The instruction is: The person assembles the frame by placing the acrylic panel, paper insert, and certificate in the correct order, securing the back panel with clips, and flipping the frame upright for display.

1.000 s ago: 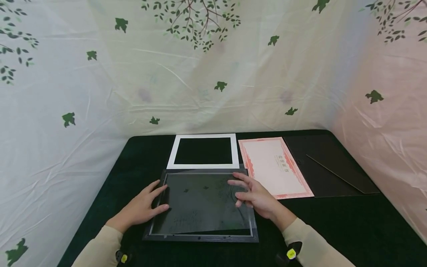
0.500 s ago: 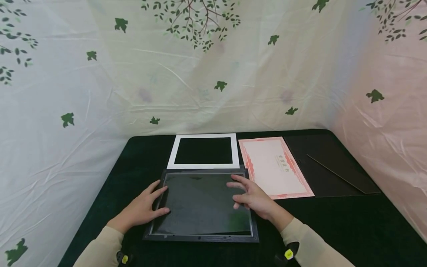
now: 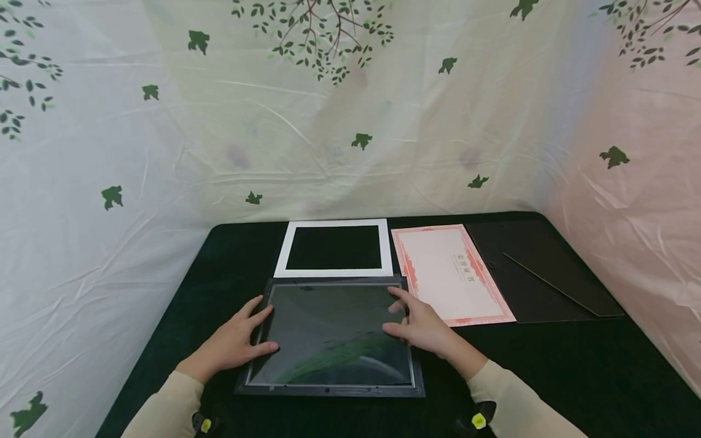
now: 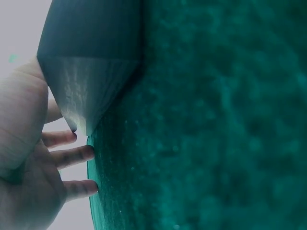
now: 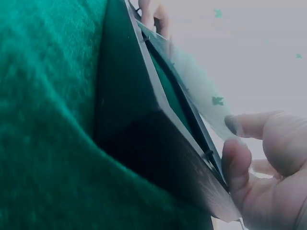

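Note:
A dark picture frame (image 3: 328,391) lies on the table in front of me. A clear sheet (image 3: 323,328) covers its opening and shows reflections. In the right wrist view the sheet (image 5: 204,86) bows and stands raised off the frame (image 5: 144,124) along the right. My right hand (image 3: 421,325) pinches the sheet's right edge between thumb and fingers; some fingertips show through it. My left hand (image 3: 232,337) rests at the frame's left side, fingers extended, thumb touching near the inner edge. In the left wrist view, the frame's corner (image 4: 91,62) hides part of that hand.
A white mat board (image 3: 334,274) with a rectangular opening lies behind the frame. To the right are a pink-bordered certificate (image 3: 438,274) and a dark backing board (image 3: 547,274) with a thin strip across it. A patterned curtain (image 3: 306,152) surrounds the table.
The sheet's near edge has settled closer to the frame's front inner edge, and its reflections have shifted. My right hand moved slightly left, then back right. The left hand stays in place.

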A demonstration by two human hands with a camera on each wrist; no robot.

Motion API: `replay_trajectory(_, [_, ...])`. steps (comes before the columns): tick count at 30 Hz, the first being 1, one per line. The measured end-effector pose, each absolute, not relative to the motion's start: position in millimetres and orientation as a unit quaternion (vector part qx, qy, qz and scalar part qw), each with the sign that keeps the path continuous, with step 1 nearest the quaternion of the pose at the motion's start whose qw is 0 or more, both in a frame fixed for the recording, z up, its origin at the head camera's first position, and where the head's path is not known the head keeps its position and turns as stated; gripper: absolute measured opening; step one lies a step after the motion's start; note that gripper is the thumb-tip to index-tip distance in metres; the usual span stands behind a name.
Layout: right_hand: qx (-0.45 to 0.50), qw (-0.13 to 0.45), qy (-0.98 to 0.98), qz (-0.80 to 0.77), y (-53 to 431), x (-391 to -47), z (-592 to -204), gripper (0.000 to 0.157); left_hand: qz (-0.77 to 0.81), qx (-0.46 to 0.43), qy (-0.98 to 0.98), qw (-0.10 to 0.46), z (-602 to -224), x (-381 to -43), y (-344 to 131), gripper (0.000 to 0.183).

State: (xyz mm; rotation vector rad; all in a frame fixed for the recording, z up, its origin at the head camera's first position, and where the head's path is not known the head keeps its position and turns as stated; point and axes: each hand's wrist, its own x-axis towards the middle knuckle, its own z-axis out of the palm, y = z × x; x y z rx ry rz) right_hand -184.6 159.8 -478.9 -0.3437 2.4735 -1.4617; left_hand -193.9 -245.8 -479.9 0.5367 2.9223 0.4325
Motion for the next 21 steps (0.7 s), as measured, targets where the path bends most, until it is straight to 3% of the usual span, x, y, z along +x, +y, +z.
replay_trajectory(7, [-0.156, 0.063, 0.920, -0.355, 169, -182, -477, 0.072, 0.138, 0.175, 0.972, 0.070, -480, -195, -246, 0.097])
replay_trajectory(21, [-0.177, 0.062, 0.941, -0.283, 171, -178, -480, 0.071, 0.132, 0.174, 0.973, 0.074, -477, -195, -245, 0.098])
